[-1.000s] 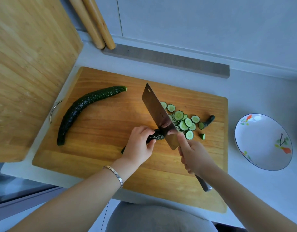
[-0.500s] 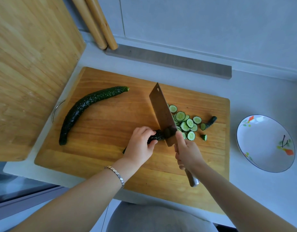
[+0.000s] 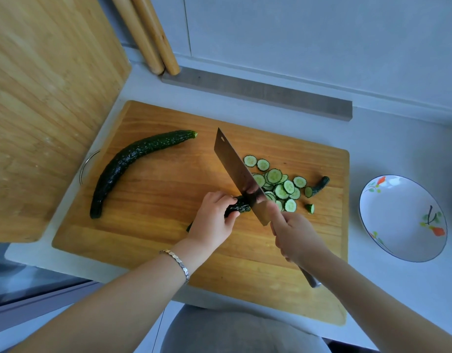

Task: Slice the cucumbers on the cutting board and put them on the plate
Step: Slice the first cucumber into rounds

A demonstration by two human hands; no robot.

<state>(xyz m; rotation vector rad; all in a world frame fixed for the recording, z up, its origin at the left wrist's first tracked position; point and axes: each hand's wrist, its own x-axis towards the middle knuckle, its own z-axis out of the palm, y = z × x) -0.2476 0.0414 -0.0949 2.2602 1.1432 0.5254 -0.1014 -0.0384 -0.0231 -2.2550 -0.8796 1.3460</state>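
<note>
A wooden cutting board lies on the grey counter. My left hand grips the short remaining piece of a dark cucumber, mostly hidden under my fingers. My right hand grips the handle of a cleaver, whose blade stands against the cucumber's cut end. Several round slices are piled just right of the blade, with a curved stem end and a small tip piece beside them. A whole curved cucumber lies at the board's left. A white flowered plate sits to the right, off the board.
A second, larger wooden board leans upright at the left, over the counter's edge. Two wooden rolling pins lean in the back corner by the wall. A grey strip runs behind the cutting board. The counter's front edge is close to me.
The cleaver has rocked between cuts and now stands again at the cucumber's cut end. My left hand still holds the cucumber piece in the same spot. The view shifted slightly.
</note>
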